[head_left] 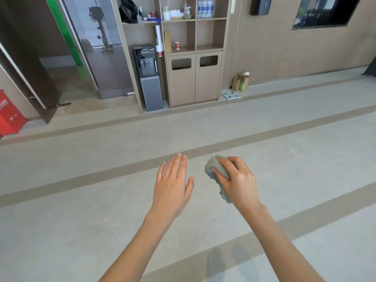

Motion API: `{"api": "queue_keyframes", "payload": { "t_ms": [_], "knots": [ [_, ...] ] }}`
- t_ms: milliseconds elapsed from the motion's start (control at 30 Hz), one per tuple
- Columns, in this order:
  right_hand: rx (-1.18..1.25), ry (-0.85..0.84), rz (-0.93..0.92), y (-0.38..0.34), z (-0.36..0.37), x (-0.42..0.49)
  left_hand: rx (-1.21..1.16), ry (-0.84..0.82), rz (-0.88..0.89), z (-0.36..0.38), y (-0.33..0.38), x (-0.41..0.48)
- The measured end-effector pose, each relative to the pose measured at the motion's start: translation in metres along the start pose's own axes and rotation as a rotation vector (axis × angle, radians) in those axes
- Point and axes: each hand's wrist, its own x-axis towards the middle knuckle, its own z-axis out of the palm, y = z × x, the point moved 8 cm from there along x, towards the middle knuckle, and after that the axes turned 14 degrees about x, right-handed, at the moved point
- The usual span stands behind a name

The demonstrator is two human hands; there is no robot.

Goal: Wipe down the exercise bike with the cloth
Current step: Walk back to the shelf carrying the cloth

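My right hand [237,180] grips a bunched grey-green cloth [215,169], held out over the floor at mid-frame. Beside it, my left hand [173,182] is stretched forward with straight, spread fingers and holds nothing. An exercise bike [100,27] shows faintly far off at the upper left, seen through or reflected in a glass door; it is small and dim. Both hands are far from it.
A pale floor with brown stripes [142,169] stretches ahead. Against the far wall stand a shelf cabinet [193,78], a grey water dispenser [148,78] and paper bags [241,82]. A red box [10,112] sits at the left, by a dark open door [30,78].
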Motion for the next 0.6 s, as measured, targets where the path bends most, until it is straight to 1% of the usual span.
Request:
{"api": "queue_keyframes", "payload": {
  "t_ms": [167,333,600],
  "knots": [
    [0.009,0.027,0.001,0.062,0.031,0.080,0.005,-0.012,-0.002,0.044,-0.001,0.101],
    [0.024,0.040,0.012,0.136,0.076,0.163,0.004,-0.025,-0.004,0.105,-0.005,0.210],
    [-0.015,0.052,0.001,0.257,0.154,0.341,-0.007,0.002,0.004,0.189,-0.016,0.430]
  ]
}}
